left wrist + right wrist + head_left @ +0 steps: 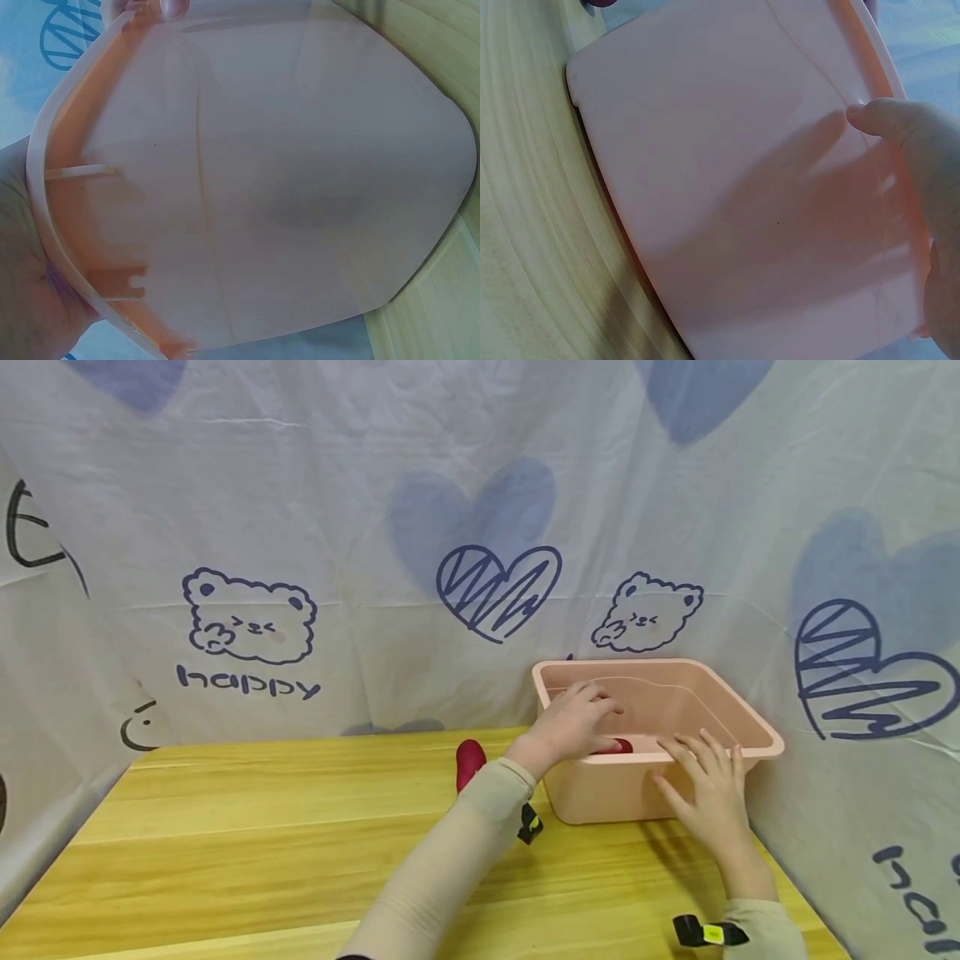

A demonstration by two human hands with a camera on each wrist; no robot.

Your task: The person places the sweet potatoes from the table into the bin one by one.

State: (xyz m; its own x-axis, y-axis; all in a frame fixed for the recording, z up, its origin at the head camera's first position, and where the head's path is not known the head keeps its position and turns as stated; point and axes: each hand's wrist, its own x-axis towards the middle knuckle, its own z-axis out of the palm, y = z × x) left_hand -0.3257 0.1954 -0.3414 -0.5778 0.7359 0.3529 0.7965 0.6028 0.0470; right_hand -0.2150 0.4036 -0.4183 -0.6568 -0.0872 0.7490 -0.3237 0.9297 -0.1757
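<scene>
A pink plastic bin (622, 793) stands at the table's back right. My left hand (573, 722) reaches over its front rim near the left corner, fingers loosely bent above the inside. Just beside that hand, a red object (617, 746) shows inside the bin, mostly hidden by the rim and hand; I see no grip on it. My right hand (708, 793) holds the front rim farther right, fingers over the edge and thumb (877, 120) against the outer wall. In the left wrist view the bin's outer wall (300, 150) fills most of the picture.
A dark red, rounded object (470, 763) lies on the wooden table (247, 827) left of the bin, partly covered by my left sleeve. A white printed cloth (360, 527) hangs behind the table and along its right side, close to the bin.
</scene>
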